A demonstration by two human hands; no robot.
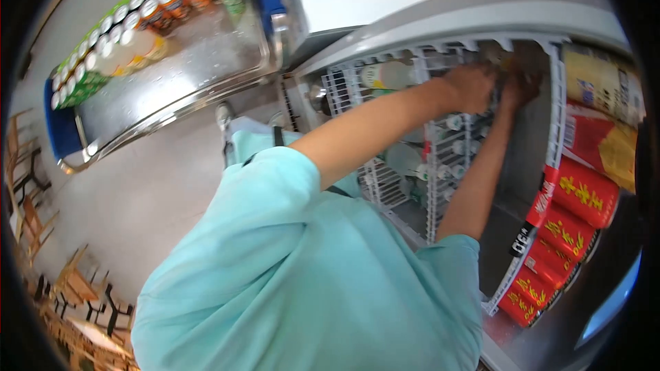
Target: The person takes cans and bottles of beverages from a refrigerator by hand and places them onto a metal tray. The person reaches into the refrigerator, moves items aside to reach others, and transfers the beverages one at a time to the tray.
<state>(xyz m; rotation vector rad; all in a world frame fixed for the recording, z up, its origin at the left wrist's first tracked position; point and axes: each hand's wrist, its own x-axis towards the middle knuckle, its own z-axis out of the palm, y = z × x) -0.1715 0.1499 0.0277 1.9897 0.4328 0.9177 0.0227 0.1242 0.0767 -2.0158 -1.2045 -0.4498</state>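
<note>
Both my hands reach far into an open fridge with white wire shelves (432, 185). My left hand (474, 87) is at the back of the upper part, fingers curled around something I cannot make out. My right hand (520, 89) is close beside it, against the grey inner wall, dim and blurred, with its fingers partly hidden. Just beyond the hands shows a small yellowish-brown patch, too blurred to name. Below my left forearm, several clear bottles with white caps (454, 124) lie between the wire dividers. A pale-labelled bottle (385, 75) sits nearer the fridge's left side.
Red cans (584, 192) and yellow and red packs (601, 134) line a rack on the right, with a price strip (533, 216) along its edge. To the left, a metal cart (199, 62) carries rows of green and orange cans (172, 0). Wooden chairs (75, 278) stand at lower left.
</note>
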